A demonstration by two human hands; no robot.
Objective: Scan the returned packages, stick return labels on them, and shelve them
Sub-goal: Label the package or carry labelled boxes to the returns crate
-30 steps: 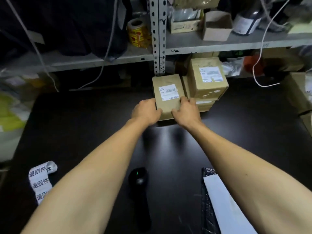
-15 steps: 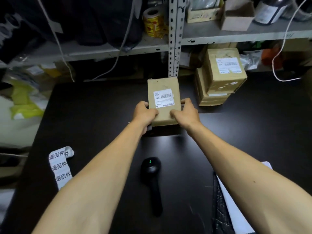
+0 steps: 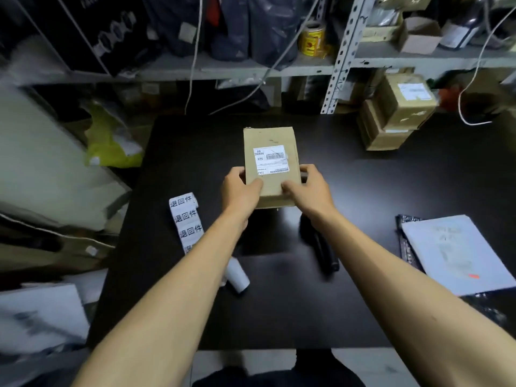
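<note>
the box (image 3: pixel 269 166) sits in both hands above the middle of the black counter (image 3: pixel 363 196), its white barcode label (image 3: pixel 271 160) facing up. the left hand (image 3: pixel 240 188) grips the box's near left corner, thumb on top and fingers curled round the side; the right hand (image 3: pixel 312 188) grips the near right corner the same way, thumb on the top face. whether the box's underside touches the counter cannot be told.

just below the right wrist lies the black scanner (image 3: pixel 321 247), flat on the counter and partly hidden by the forearm. left of the left forearm a strip of return labels (image 3: pixel 185 219) runs toward the near edge, ending in a roll (image 3: pixel 237 275). at the right edge lies a white mailer (image 3: pixel 452 252) on dark plastic.

at the far right corner two boxes are stacked (image 3: pixel 396 115), the top one skewed and bearing a label. behind them a perforated steel post (image 3: pixel 342 57) carries a grey shelf (image 3: pixel 237 71) holding a yellow tape roll (image 3: pixel 312 37), dark bags and a small open carton (image 3: pixel 418 34); what is in the carton cannot be seen.

bare counter lies around the box on all sides, broadest to its right and along the near edge.
</note>
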